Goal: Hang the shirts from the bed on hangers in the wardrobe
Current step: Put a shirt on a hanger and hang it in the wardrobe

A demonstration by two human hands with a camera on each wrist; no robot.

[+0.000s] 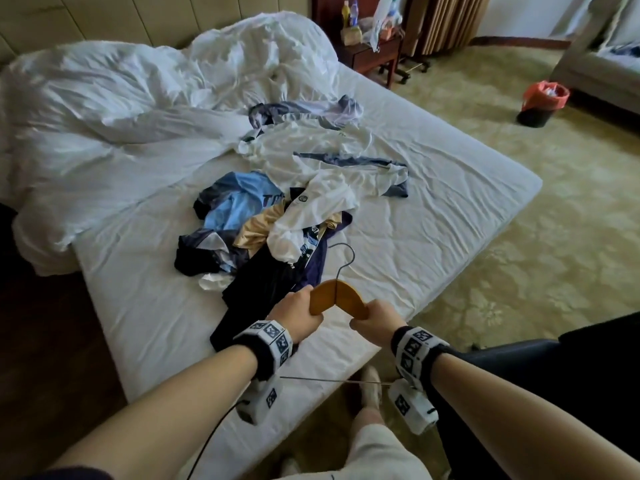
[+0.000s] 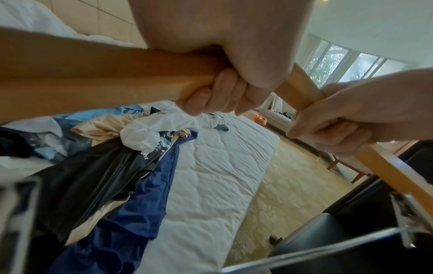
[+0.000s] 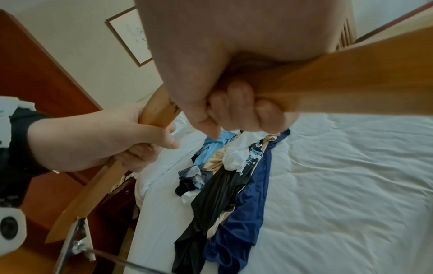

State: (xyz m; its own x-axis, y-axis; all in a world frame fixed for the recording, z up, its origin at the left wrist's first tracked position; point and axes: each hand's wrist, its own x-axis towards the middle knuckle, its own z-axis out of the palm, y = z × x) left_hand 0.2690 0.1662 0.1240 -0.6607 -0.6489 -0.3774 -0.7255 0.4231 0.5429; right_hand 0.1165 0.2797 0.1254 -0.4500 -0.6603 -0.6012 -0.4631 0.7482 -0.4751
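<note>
Both hands grasp a wooden hanger [image 1: 337, 299] at lower centre of the head view, above the near edge of the bed [image 1: 433, 209]. The left hand [image 1: 298, 315] wraps its fingers round the left arm of the hanger; the right hand [image 1: 375, 320] wraps round the right arm. The metal hook [image 1: 343, 261] points away, toward the shirts. A pile of shirts [image 1: 277, 216] in white, light blue, tan, black and navy lies at frame centre on the white sheet. A crumpled duvet [image 1: 121, 109] fills the upper left.
</note>
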